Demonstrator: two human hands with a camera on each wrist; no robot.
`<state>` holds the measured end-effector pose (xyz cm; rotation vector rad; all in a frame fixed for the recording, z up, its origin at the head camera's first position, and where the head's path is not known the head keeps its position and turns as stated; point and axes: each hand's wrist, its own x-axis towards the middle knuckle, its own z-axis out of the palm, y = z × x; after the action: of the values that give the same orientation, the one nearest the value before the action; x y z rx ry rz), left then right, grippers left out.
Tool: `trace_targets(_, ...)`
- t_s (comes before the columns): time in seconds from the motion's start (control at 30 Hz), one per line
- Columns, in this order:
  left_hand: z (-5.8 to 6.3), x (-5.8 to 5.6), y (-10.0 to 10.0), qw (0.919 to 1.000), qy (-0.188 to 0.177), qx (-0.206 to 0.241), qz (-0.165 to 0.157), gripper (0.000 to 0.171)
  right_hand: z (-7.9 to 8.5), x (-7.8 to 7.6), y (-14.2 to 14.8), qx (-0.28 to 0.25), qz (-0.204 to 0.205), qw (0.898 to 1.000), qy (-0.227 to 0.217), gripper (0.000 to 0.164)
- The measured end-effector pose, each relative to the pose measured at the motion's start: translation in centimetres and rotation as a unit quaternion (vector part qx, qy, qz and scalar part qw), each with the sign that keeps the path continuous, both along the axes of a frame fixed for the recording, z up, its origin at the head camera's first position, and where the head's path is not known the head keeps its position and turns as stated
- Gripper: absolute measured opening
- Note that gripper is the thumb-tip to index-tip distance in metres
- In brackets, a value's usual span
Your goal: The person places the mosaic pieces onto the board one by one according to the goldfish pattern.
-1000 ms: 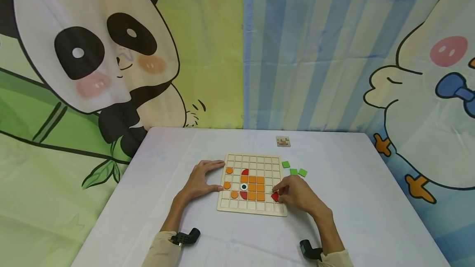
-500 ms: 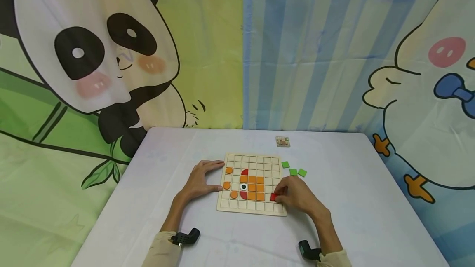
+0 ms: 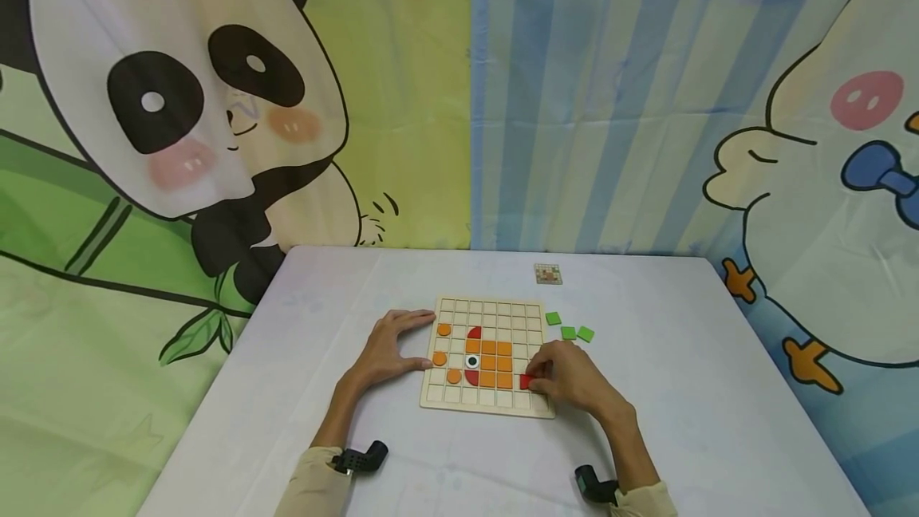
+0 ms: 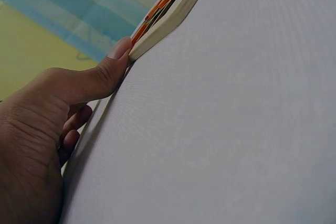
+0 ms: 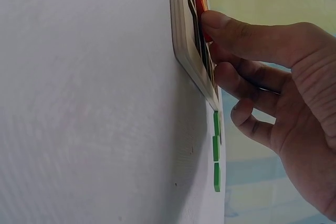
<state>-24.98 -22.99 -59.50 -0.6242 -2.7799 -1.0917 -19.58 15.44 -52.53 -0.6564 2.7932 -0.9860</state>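
A wooden grid board (image 3: 488, 405) lies on the table with orange, red and eye-patterned pieces in its cells. My left hand (image 3: 386, 348) rests against its left edge, thumb and fingers spread apart; in the left wrist view the thumb (image 4: 107, 72) touches the board's side. My right hand (image 3: 574, 373) is over the board's right part. Its thumb and fingers pinch a red square tile (image 3: 525, 382), partly hidden by the fingertips. In the right wrist view the thumb presses on the red tile (image 5: 199, 6), close over the board's surface.
Several green square tiles, one of them (image 3: 553, 317) by the board's upper right corner, lie on the white table (image 3: 345, 278). A small patterned card (image 3: 548, 274) is farther back. Orange discs (image 3: 439, 358) sit in the board's left cells. Printed curtains stand behind.
The red tile has turned from tilted to nearly square with the grid and slid slightly left under my right fingers. My left hand has not moved.
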Motion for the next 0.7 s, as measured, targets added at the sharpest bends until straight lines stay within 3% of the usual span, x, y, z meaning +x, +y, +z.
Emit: trace_targets(0.7,0.32,0.14,0.08,1.0,-0.005,0.005,0.0,0.089,-0.37,-0.44,-0.58,-0.005,0.02,1.0,-0.013,0.014)
